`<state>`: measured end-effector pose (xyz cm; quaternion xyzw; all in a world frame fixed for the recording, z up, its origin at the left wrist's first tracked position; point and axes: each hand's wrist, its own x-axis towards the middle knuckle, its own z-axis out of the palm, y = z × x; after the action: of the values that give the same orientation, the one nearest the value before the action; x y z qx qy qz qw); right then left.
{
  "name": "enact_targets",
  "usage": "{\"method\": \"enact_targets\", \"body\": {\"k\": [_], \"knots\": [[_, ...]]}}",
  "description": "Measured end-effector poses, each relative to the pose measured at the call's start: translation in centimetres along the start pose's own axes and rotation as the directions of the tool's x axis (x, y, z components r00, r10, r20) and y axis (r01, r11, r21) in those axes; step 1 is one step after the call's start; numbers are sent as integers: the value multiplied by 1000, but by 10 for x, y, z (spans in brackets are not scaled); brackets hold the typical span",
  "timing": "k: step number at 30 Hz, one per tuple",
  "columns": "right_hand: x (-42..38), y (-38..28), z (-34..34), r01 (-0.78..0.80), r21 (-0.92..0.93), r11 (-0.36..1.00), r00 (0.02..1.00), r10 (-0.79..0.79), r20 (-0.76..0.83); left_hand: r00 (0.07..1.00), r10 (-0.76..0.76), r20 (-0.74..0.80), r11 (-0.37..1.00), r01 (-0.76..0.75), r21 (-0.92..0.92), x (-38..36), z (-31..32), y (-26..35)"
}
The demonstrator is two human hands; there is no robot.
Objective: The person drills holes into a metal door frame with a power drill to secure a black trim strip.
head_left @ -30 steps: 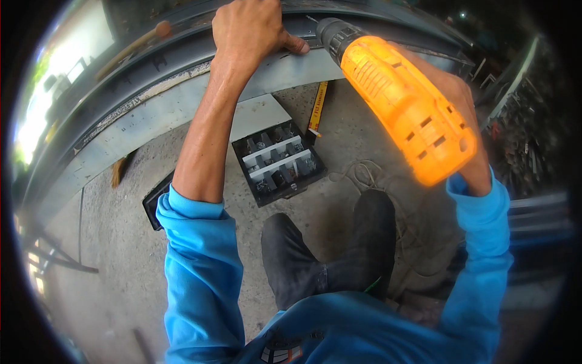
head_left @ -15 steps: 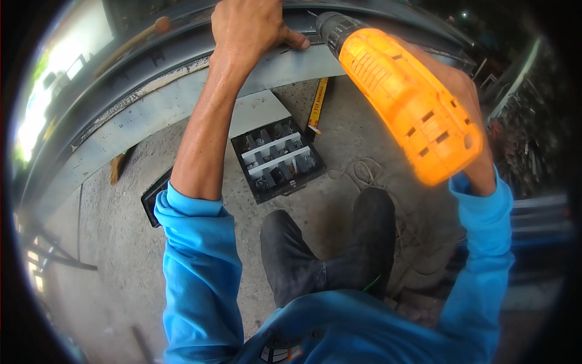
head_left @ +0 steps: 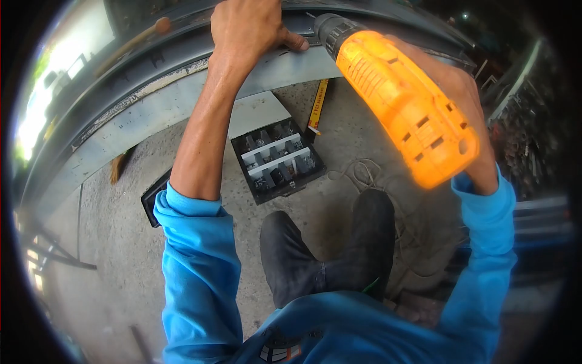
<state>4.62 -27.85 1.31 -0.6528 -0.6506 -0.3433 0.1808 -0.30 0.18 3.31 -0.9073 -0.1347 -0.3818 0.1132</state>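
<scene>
An orange power drill (head_left: 403,103) with a black chuck fills the upper right, its thin bit pointing up and left at the dark metal frame (head_left: 151,60). My right hand (head_left: 451,79) is wrapped round the drill, mostly hidden behind its body. On the frame rests my left hand (head_left: 248,27), its thumb stretched out along the edge near the drill bit. The tips of its other fingers lie beyond the top of the view, so what they do is hidden. A pale strip (head_left: 139,115) runs along the near side of the frame.
Below the frame, an open black case (head_left: 282,161) with small parts in compartments sits on the concrete floor. Near it are a yellow level (head_left: 318,103), a coiled cord (head_left: 362,173), a black tray (head_left: 156,197) and a brush (head_left: 118,167). A wooden handle (head_left: 136,39) lies on the frame.
The drill and my right hand have shifted very slightly left, with the chuck a little lower. My left hand has stayed in nearly the same place.
</scene>
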Motion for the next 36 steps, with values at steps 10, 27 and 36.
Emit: {"method": "enact_targets", "body": {"k": [10,27,36], "knots": [[12,-28,-4,-99,-196,976,991,115,75,996,21,-81,999,-17,46,0,11,-4],[10,-14,-9,-202,112,973,976,190,103,1000,6,-5,1000,-6,8,-1,-2,0],[6,-6,-4,-63,59,996,997,65,-35,999,28,-33,998,-26,57,-4,2,-1]]}}
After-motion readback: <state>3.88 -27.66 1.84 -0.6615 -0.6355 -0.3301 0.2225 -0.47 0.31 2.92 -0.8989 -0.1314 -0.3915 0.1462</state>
